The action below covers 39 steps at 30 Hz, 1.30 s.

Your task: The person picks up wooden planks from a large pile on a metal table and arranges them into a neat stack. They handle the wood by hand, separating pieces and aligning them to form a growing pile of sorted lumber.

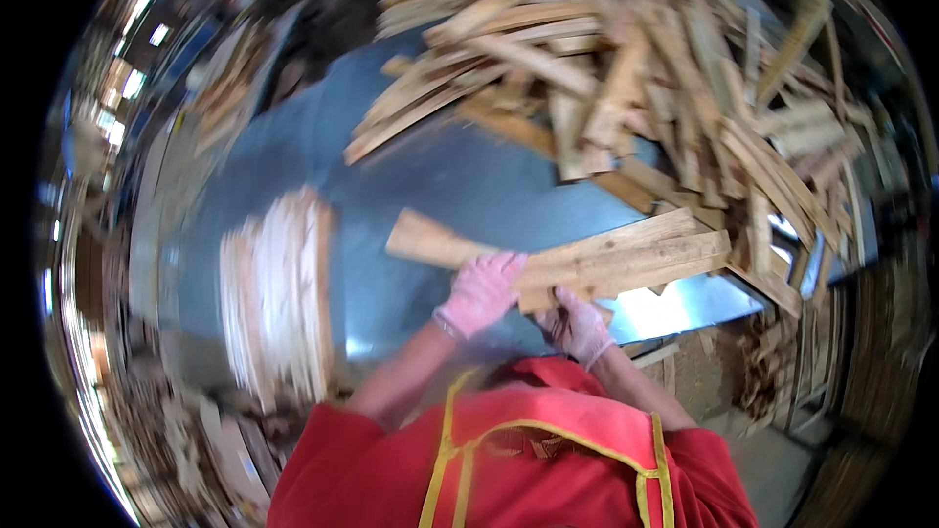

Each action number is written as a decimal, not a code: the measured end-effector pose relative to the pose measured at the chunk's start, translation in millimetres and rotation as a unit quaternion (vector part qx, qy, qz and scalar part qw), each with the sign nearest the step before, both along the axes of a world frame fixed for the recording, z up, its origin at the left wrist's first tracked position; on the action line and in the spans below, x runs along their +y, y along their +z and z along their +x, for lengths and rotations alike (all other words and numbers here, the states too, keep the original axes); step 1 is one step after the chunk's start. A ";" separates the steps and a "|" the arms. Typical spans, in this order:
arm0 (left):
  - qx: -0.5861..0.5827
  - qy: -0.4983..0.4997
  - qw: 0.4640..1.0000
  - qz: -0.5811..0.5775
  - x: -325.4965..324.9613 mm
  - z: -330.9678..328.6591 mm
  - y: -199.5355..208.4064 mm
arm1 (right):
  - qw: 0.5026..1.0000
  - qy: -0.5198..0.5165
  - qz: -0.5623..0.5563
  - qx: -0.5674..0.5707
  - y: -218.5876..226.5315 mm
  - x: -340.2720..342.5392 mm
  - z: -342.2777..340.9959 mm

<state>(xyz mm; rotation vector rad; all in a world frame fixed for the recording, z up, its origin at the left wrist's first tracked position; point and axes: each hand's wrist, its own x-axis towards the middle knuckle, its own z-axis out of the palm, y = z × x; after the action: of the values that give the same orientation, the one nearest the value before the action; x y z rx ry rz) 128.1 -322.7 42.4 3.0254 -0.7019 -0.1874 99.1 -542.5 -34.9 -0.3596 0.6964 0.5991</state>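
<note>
Blue-grey worktop (381, 186) spans the frame's centre, where wooden boards (636, 259) slant right and slightly upward; the gloved left hand (484, 293) clasps their left end, while the right hand (579, 328), nearer their middle, grips the lower edge.

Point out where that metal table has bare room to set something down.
The table is barest between the pale stack on the left, the big wood heap and the held boards. A small shiny patch lies right of the right hand, between the boards and the near edge. The upper right, under the heap, is crowded.
</note>
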 end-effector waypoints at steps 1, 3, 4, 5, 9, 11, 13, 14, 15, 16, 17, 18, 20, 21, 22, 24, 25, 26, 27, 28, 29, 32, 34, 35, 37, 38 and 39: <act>-0.030 0.024 0.999 0.002 27.3 -5.9 1.6 | 1.000 0.002 -0.021 0.015 -7.6 24.4 11.0; -0.075 0.072 0.995 0.004 79.3 -14.3 18.2 | 0.999 0.001 -0.030 -0.013 -11.8 54.8 31.2; -0.039 0.118 0.992 -0.020 103.9 -27.6 29.5 | 0.999 -0.005 -0.016 -0.051 -13.0 56.6 40.1; -0.005 0.164 0.985 -0.044 131.7 -46.2 43.1 | 0.995 -0.013 -0.074 -0.061 -16.9 62.9 42.3; 0.017 0.276 0.919 -0.279 248.6 -167.0 18.1 | 0.990 0.049 -0.048 -0.122 43.6 97.7 -20.9; 0.170 0.375 0.807 -0.424 253.7 -200.4 22.6 | 0.963 0.184 -0.036 -0.192 85.9 120.8 -65.8; 0.225 0.382 0.737 -0.509 247.1 -242.1 3.7 | 0.949 0.291 -0.071 -0.098 49.0 151.2 -101.0; 0.246 0.377 0.724 -0.522 242.4 -253.9 -22.1 | 0.936 0.314 -0.129 -0.094 20.3 160.6 -111.9; 0.301 0.359 0.748 -0.470 232.2 -230.9 9.0 | 0.896 0.361 -0.238 -0.100 7.2 167.3 -108.8; 0.337 0.355 0.722 -0.488 221.0 -226.1 15.8 | 0.862 0.408 -0.271 -0.131 -2.2 172.0 -105.3; 0.391 0.311 0.756 -0.422 215.3 -204.3 18.4 | 0.823 0.453 -0.304 -0.158 -13.3 176.0 -104.2; 0.445 0.263 0.782 -0.348 207.7 -176.3 21.4 | 0.783 0.493 -0.333 -0.183 -24.6 179.2 -102.1; 0.289 0.340 0.835 -0.321 168.6 -152.5 22.0 | 0.724 0.558 -0.331 -0.235 -26.3 189.7 -96.9; 0.245 0.355 0.846 -0.313 153.1 -139.8 19.3 | 0.698 0.591 -0.303 -0.267 -15.7 198.1 -97.2; 0.198 0.371 0.854 -0.305 139.2 -127.7 15.5 | 0.673 0.620 -0.266 -0.302 -3.2 205.2 -96.7; 0.223 0.405 0.846 -0.265 122.0 -100.6 -12.3 | 0.636 0.652 -0.189 -0.367 26.9 210.3 -86.4; 0.237 0.421 0.840 -0.245 119.8 -91.2 -21.7 | 0.632 0.641 -0.177 -0.398 39.1 203.0 -75.4; 0.219 0.424 0.840 -0.259 123.8 -88.8 -20.8 | 0.635 0.613 -0.193 -0.429 47.6 191.0 -58.7; 0.203 0.431 0.835 -0.275 129.1 -97.7 -17.0 | 0.624 0.554 -0.284 -0.472 57.1 171.2 -45.4; 0.186 0.440 0.828 -0.292 134.9 -109.7 -14.5 | 0.548 0.507 -0.464 -0.476 67.9 147.5 -29.2; 0.138 0.465 0.825 -0.290 142.3 -120.0 -18.3 | 0.385 0.295 -0.598 -0.638 34.7 118.2 0.3; 0.015 0.496 0.839 -0.224 194.9 -164.4 -28.0 | 0.186 0.244 -0.775 -0.553 31.3 42.3 65.7; -0.002 0.501 0.865 0.008 229.7 -183.0 -22.0 | 0.206 0.373 -0.774 -0.468 18.0 16.6 87.7; 0.015 0.531 0.845 0.052 247.6 -184.3 -11.0 | 0.212 0.433 -0.768 -0.421 12.7 7.3 95.8; 0.001 0.572 0.813 0.104 270.6 -193.4 -2.7 | 0.251 0.481 -0.724 -0.426 14.3 3.0 108.2; -0.028 0.582 0.805 0.111 278.1 -200.4 -4.7 | 0.268 0.505 -0.701 -0.427 16.6 1.9 112.6; -0.057 0.590 0.796 0.119 283.5 -202.8 -7.7 | 0.253 0.507 -0.689 -0.453 8.0 1.3 117.3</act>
<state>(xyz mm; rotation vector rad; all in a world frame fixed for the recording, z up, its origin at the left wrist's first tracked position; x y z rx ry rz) -74.7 -39.2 34.7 3.0239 1.3279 -0.0340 216.4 -541.2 -26.9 -2.7917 -0.5979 0.6191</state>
